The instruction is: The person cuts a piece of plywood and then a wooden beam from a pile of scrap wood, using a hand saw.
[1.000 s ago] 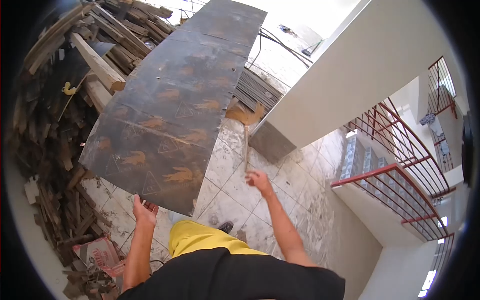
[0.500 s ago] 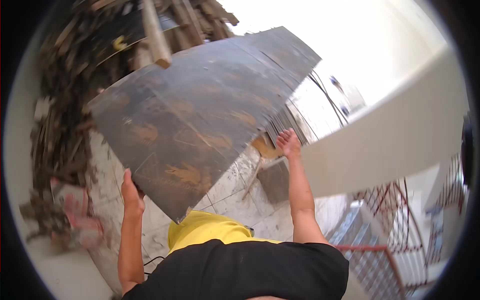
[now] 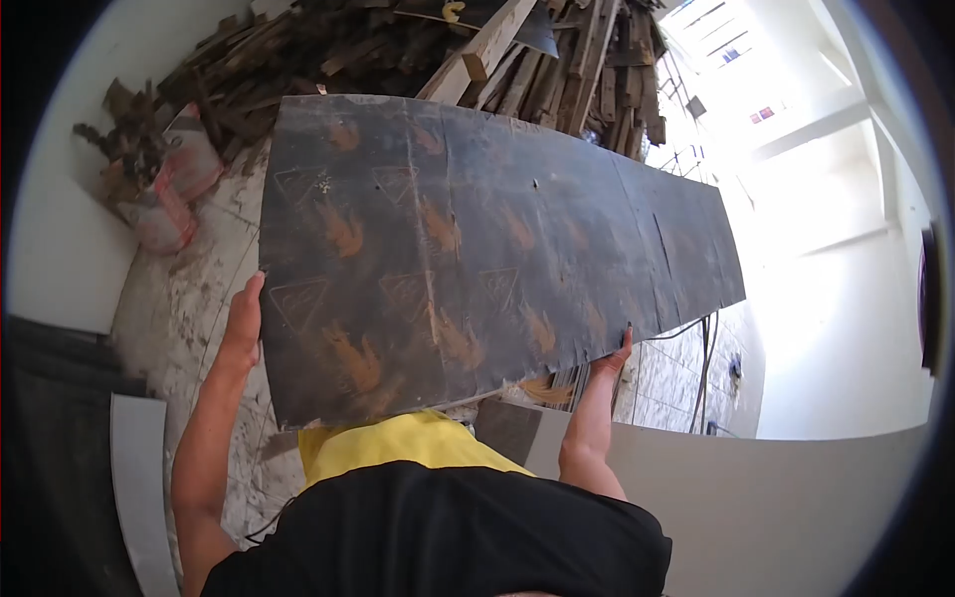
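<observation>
A long dark plywood panel with orange-brown printed marks spreads out in front of my body, one end close to my waist. My left hand grips its left short edge, thumb on the edge and the other fingers hidden beneath. On the near long edge, my right hand is closed, with a fingertip showing over the top and the rest under the board. My yellow shorts show just below the panel's near edge.
A big heap of old timber lies behind the panel, with one light beam sticking out toward it. Red-and-white sacks sit at the left. A low pale wall stands at the right, and cables cross the dirty tiled floor.
The panel has swung clockwise and lies more crosswise before me. My right hand, earlier apart from it, now grips its near edge. My view has turned, and the stair railing is gone from sight.
</observation>
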`<state>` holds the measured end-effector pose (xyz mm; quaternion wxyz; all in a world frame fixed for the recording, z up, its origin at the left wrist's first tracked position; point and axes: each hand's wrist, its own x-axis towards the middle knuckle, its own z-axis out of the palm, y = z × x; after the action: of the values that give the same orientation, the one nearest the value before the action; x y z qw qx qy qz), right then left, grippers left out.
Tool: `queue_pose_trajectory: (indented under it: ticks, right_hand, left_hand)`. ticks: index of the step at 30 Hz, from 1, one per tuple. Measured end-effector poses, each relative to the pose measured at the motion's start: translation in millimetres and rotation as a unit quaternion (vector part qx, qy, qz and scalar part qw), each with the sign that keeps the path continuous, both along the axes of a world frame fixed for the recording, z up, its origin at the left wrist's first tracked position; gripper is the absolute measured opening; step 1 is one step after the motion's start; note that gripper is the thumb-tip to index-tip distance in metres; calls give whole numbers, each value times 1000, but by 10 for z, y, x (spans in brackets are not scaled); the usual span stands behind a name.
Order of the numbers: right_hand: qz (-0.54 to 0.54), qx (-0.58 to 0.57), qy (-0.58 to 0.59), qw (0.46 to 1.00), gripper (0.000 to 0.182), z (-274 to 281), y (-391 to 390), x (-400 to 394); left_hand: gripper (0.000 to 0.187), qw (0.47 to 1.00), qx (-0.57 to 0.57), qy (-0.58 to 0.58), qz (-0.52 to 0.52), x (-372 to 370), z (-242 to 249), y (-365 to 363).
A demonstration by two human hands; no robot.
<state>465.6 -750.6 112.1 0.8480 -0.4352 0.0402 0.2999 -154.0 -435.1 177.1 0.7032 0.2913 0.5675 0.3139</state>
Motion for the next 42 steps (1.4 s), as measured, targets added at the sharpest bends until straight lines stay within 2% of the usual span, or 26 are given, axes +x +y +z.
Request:
queue_pose_trajectory:
  ticks: [4, 6, 11, 12, 14, 15, 17, 18, 20, 21, 23, 24, 25, 27, 28, 30, 32, 33, 35, 36, 37, 38, 39, 40, 41, 42]
  right_hand:
    - [18, -53, 26, 998, 59, 207, 55, 216]
    - [34, -43, 16, 998, 56, 595, 199, 145]
    - [36, -88, -34, 995, 42, 1543, 536, 340]
    - [30, -109, -47, 992, 39, 1781, 768, 395]
    - [20, -127, -66, 990, 29, 2015, 1198, 504]
    - [23, -139, -64, 988, 25, 2054, 1433, 645]
    - [73, -165, -79, 980, 24, 2339, 1699, 430]
    - [81, -169, -83, 979, 24, 2399, 1881, 341]
    - [91, -181, -95, 975, 24, 2410, 2154, 105]
    - [92, -187, -103, 973, 25, 2378, 2311, 32]
    - [95, -194, -65, 974, 27, 2063, 2625, 146]
    - [63, -204, -70, 974, 27, 2029, 2758, 15]
    - [63, -203, -58, 975, 27, 2015, 2847, -83]
    - [72, -217, -50, 972, 29, 1914, 2922, -251]
    - [94, -199, -62, 974, 27, 1613, 2963, -184]
    - [86, -206, -68, 972, 22, 1508, 2936, -351]
    - [90, -196, -60, 975, 16, 1392, 2804, -485]
    - [95, -217, -54, 970, 18, 1425, 2741, -518]
    - [115, -177, -49, 976, 32, 1422, 2628, -539]
    - [108, -180, -42, 977, 32, 1356, 2496, -497]
    - [215, -189, -35, 958, 34, 1396, 2359, -425]
    - [320, -193, -31, 927, 37, 1476, 2249, -298]
    - [472, -219, -89, 849, 41, 1694, 2061, 44]
    - [611, -237, -142, 742, 46, 1953, 1820, 547]
    - [626, -184, -97, 751, 45, 1681, 1542, 1178]
    - [499, -288, -194, 794, 45, 1934, 1371, 1584]
  left_hand:
    - [52, 999, -19, -11, -25, -6, 175, -68]
    - [53, 998, -55, 25, 21, -27, 193, -122]
    - [50, 995, -83, -36, -40, -46, 314, 13]
    - [50, 994, -79, -41, -59, -143, 96, 161]
    - [49, 974, -149, -145, -92, -423, -514, 372]
    - [49, 973, -145, -145, -101, -399, -509, 417]
    - [49, 977, -157, -142, 26, -308, -589, 355]
    - [49, 977, -149, -148, 19, -486, -935, 401]
    - [50, 892, -191, -407, 55, -924, -1803, 392]
    - [56, 882, -118, -447, 95, -697, -1673, 200]
    - [60, 832, -29, -450, 322, 90, -1226, -280]
    - [65, 805, -18, -492, 330, 453, -1166, -482]
    - [69, 819, -92, -479, 303, 773, -1300, -599]
    - [79, 905, -112, -407, 45, 1662, -554, -895]
    - [78, 902, -129, -412, 8, 2080, -290, -913]
    - [78, 897, -150, -414, -44, 2884, 87, -673]
    - [76, 870, -215, -444, 4, 3515, 347, -453]
    - [76, 870, -219, -442, -6, 3768, 357, -355]
    - [62, 918, -250, -271, 144, 4106, 246, -147]
    - [62, 920, -254, -263, 140, 4099, 70, -109]
    - [51, 923, -250, -246, 156, 4034, -181, -74]
    - [39, 926, -244, -232, 172, 4047, -315, -37]
    - [39, 927, -247, -226, 170, 4065, -319, -41]
    - [29, 919, -268, -220, 188, 4036, -307, -55]
    - [19, 908, -286, -221, 213, 4017, -296, -65]
    - [19, 905, -282, -226, 223, 4017, -316, -82]
